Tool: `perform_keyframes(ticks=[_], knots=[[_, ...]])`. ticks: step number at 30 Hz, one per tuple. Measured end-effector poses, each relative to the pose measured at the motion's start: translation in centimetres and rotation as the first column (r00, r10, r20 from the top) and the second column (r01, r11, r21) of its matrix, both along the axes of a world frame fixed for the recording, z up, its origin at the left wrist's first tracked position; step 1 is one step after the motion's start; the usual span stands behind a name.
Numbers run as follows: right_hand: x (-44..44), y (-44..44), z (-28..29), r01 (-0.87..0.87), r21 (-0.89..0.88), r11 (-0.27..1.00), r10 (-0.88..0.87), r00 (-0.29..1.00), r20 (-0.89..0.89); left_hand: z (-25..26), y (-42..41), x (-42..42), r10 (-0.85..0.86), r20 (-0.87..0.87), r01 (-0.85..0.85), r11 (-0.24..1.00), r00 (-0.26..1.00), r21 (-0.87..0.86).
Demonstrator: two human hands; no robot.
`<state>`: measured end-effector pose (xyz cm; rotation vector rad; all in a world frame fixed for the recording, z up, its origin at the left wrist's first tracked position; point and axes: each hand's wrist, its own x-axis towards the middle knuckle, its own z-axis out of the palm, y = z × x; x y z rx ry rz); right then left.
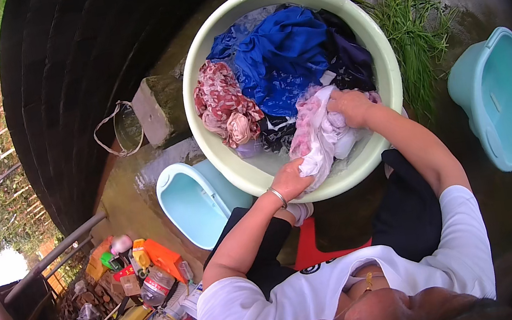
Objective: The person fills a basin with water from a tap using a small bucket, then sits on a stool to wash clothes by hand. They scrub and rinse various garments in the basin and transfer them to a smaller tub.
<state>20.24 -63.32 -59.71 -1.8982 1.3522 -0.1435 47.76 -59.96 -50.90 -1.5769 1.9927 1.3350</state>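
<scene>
A large round pale green basin (209, 162) holds wet clothes and some water. My left hand (291, 178), with a bracelet at its wrist, grips the lower end of a white and pink garment (317, 136) near the basin's front rim. On the garment's upper right part, my right hand (351, 107) has its fingers closed in the cloth. Behind it lies a blue cloth (282, 51), with a dark garment (349, 54) to its right. A red and white patterned cloth (224, 100) is bunched at the left. A small white piece (327, 77) rests near my right hand.
One light blue tub (195, 199) touches the basin's left side; another (507, 97) stands at the far right. Green stalks (416, 36) lie right of the basin. A concrete block (154, 110) and a corded container (128, 129) are at the left. Bottles (157, 286) and clutter fill the lower left.
</scene>
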Motion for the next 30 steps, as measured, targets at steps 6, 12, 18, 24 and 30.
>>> perform_keyframes(ticks=[6, 12, 18, 24, 30], knots=[[-0.7, 0.7, 6.0, 0.367, -0.333, 0.868, -0.231, 0.894, 0.384, 1.5, -3.9, 1.0, -0.089, 0.173, 0.174, 0.803, 0.981, -0.571], [1.4, 0.0, 18.3, 0.392, -0.418, 0.819, 0.012, 0.718, 0.696, 1.4, -6.7, -4.3, 0.964, -0.266, -0.363, 0.255, 0.02, 0.896], [7.0, 1.1, 17.2, 0.026, -0.48, 0.877, 0.388, 0.551, 0.739, 2.2, -2.2, -6.8, 0.974, -0.192, -0.026, 0.19, -0.116, 0.981], [1.4, -2.2, 5.5, 0.275, -0.287, 0.917, -0.192, 0.939, 0.286, 2.4, -1.2, -6.0, 0.864, -0.503, -0.578, 0.419, 0.018, 0.7], [-2.5, -0.7, 7.5, 0.188, -0.155, 0.97, -0.232, 0.907, -0.352, 0.6, -5.3, -0.4, 0.203, 0.142, -0.199, 0.979, 0.969, -0.042]])
